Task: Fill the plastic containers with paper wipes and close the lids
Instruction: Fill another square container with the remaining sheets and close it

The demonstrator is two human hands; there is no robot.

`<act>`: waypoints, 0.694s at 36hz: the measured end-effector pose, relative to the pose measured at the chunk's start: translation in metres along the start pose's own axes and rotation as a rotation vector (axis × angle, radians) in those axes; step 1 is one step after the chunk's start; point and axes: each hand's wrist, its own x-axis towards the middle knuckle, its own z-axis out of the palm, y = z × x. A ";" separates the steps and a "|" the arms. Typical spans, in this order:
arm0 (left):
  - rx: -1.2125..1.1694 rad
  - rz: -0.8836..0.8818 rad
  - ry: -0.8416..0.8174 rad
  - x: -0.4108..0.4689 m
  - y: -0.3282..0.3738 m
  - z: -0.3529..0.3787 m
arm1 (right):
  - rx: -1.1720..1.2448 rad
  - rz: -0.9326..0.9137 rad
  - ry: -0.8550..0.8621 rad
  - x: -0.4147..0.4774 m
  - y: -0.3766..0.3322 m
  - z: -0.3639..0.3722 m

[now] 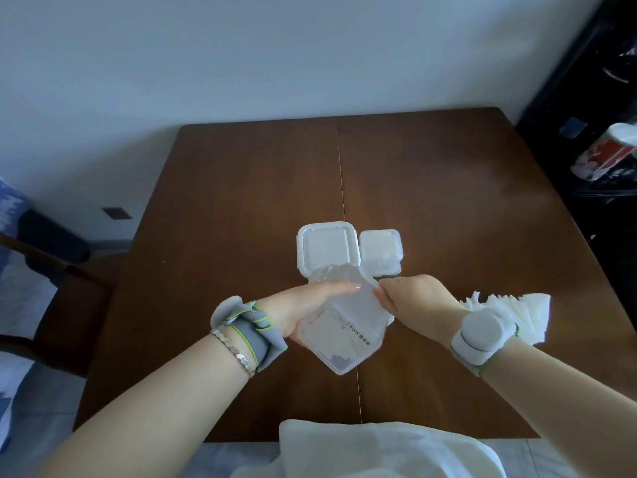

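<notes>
**Plastic box [344, 334], tipped and held**

The brown table [448, 201] is biggest. The clear plastic box is held tipped above its near middle. The left hand [303, 313] grips its side. The right hand [412, 298] pinches its top end. A big shut box [325, 246] and a small shut box [379, 246] stand just behind. Wipes [531, 312] lie to the right.

Home, prob. dining rm: brown wood surface [241, 201] against plain white wall [241, 63], dark wooden chair [86, 298] left, low wall socket [117, 213].

Both forearms reach in from 7 and 5 o'clock. The left hand [303, 315] grips a plastic container [348, 329], thumb straight toward 3 o'clock. The right hand [413, 301] pinches its upper edge.
</notes>
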 end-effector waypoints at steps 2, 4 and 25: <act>0.024 0.018 0.027 0.002 -0.002 0.001 | 0.021 0.000 -0.050 0.001 0.000 -0.003; 0.022 0.088 0.066 0.008 -0.008 -0.002 | 0.200 0.107 -0.059 0.000 0.003 -0.009; -0.625 0.131 -0.337 0.034 -0.039 0.023 | 1.646 0.464 0.059 -0.029 0.001 0.026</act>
